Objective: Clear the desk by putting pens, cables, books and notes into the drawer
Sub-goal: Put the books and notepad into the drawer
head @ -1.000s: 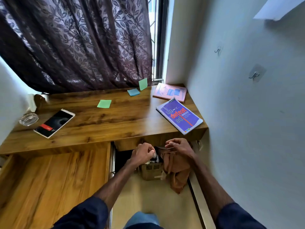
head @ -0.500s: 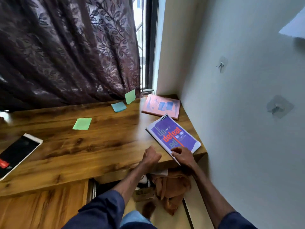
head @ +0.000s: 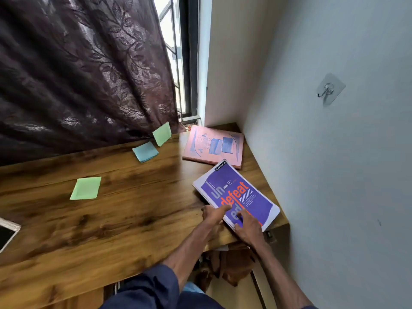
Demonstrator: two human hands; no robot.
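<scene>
At the near right corner of the desk [head: 133, 208], fingertips lie on the purple notebook [head: 236, 195]. The left hand [head: 215, 214] has its index finger stretched straight on the cover beside the left long edge and grips nothing. The right hand [head: 247, 228] lays its fingers [head: 242, 216] on the near end; its thumb is hidden, so I cannot tell whether it pinches that edge. Pressing from above probably lets the notebook slide towards the person, where it can be caught at the desk's edge. Its long axis runs diagonally, far left to near right, with the branded corner pointing away. A pink book [head: 214, 146] lies beyond it in the far right corner. Three sticky notes [head: 85, 188] sit further left. No drawer shows.
</scene>
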